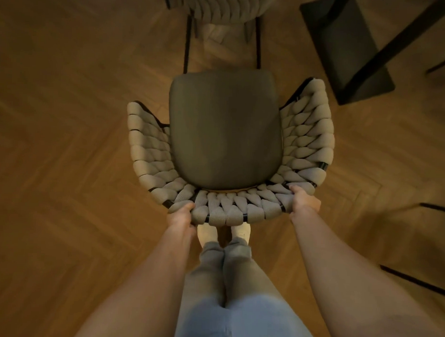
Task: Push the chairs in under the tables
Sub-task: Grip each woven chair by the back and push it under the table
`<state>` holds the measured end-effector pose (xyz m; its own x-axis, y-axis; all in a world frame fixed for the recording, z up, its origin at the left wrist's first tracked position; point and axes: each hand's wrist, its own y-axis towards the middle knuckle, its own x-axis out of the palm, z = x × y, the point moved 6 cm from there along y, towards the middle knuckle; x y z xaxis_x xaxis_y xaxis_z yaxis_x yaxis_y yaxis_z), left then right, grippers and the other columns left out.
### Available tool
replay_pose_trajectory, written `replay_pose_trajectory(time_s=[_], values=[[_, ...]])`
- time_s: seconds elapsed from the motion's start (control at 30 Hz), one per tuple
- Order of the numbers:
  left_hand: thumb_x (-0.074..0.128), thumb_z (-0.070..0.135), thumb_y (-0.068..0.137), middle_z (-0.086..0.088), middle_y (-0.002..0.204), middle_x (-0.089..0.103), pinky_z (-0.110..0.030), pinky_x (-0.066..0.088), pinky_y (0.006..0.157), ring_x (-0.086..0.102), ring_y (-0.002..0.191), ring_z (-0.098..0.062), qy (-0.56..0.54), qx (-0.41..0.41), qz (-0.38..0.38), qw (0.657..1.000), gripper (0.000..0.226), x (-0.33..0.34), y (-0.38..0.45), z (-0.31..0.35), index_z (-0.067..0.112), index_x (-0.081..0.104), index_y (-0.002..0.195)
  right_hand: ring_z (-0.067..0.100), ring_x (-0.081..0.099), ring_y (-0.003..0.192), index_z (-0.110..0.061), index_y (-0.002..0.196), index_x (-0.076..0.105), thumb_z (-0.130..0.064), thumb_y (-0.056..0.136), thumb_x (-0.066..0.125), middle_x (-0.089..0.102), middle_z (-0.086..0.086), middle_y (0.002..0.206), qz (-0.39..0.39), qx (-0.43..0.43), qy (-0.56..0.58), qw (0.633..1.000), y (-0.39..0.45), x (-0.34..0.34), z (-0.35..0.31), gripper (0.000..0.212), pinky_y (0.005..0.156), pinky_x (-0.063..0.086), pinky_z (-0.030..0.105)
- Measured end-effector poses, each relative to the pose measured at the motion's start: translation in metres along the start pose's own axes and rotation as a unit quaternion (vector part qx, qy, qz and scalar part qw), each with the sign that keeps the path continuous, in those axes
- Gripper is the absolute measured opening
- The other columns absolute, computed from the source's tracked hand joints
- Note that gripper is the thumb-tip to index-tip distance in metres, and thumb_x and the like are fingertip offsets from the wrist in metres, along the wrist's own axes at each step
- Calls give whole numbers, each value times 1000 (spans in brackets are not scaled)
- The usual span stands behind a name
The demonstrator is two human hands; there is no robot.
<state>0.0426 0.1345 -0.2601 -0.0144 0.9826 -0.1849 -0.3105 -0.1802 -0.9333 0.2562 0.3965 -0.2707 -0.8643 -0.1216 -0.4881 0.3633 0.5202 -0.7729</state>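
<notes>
A chair [225, 133] with a grey-brown seat cushion and a curved backrest of thick beige woven rope stands on the wooden floor right in front of me, seen from above. My left hand [180, 216] grips the top rim of the backrest at its left rear. At the right rear of that rim, my right hand [305, 199] grips it too, thumb on top. The fingers of both hands curl behind the rope and are mostly hidden. No table top shows clearly.
A second woven chair [217, 6] stands just beyond, its black legs [187, 41] close to the first chair's front. A dark table base [346, 51] lies at the upper right. Thin black legs [414, 278] cross the floor at the right. Herringbone parquet [66, 137] spreads to the left.
</notes>
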Motion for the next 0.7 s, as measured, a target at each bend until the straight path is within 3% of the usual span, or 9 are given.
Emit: replay_pose_trajectory(time_s=[0.1, 0.17, 0.27, 0.43, 0.5, 0.6, 0.7], values=[[71, 2, 93, -18, 124, 65, -44, 55, 78, 66, 88, -26, 46, 24, -8, 999, 46, 5, 3, 6, 4, 56, 137, 28, 61, 96, -9, 131, 59, -36, 78, 84, 66, 12, 116, 11, 26, 25, 999, -1, -11, 15, 65, 78, 53, 39], [74, 4, 92, -18, 121, 65, -45, 57, 79, 65, 85, -26, 80, 35, -18, 996, 47, 9, 9, 10, 3, 56, 136, 29, 63, 96, -8, 131, 59, -37, 77, 84, 67, 13, 117, 16, 44, 42, 998, -2, -16, 26, 66, 81, 56, 41], [76, 6, 90, -17, 121, 64, -51, 56, 97, 67, 105, -32, 124, 52, -23, 991, 51, 15, 18, 20, 4, 55, 136, 29, 62, 96, -7, 132, 58, -40, 76, 84, 66, 13, 119, 28, 62, 72, 995, -5, -20, 38, 70, 84, 56, 43], [83, 13, 83, -19, 124, 66, -55, 57, 96, 68, 108, -36, 180, 65, -42, 981, 61, 22, 34, 38, 10, 55, 137, 29, 58, 93, -7, 134, 57, -39, 78, 83, 64, 14, 117, 50, 77, 111, 990, -12, -22, 56, 70, 81, 53, 40], [82, 11, 85, -19, 126, 64, -56, 56, 98, 66, 111, -37, 186, 69, -50, 979, 62, 26, 35, 49, 10, 53, 139, 29, 57, 92, -6, 133, 57, -37, 79, 83, 63, 13, 114, 52, 81, 140, 985, -17, -18, 64, 67, 87, 55, 44], [78, 9, 88, -18, 131, 60, -57, 53, 102, 63, 118, -38, 214, 76, -80, 971, 63, 32, 36, 65, 13, 48, 144, 36, 60, 105, -5, 136, 53, -38, 78, 83, 60, 13, 116, 74, 93, 173, 978, -30, -14, 75, 72, 98, 53, 53], [77, 11, 90, -17, 135, 58, -51, 52, 105, 61, 122, -36, 260, 92, -97, 956, 66, 40, 37, 80, 13, 45, 147, 34, 61, 102, -6, 135, 54, -38, 77, 84, 61, 9, 114, 84, 108, 216, 967, -41, -8, 88, 72, 96, 53, 50]])
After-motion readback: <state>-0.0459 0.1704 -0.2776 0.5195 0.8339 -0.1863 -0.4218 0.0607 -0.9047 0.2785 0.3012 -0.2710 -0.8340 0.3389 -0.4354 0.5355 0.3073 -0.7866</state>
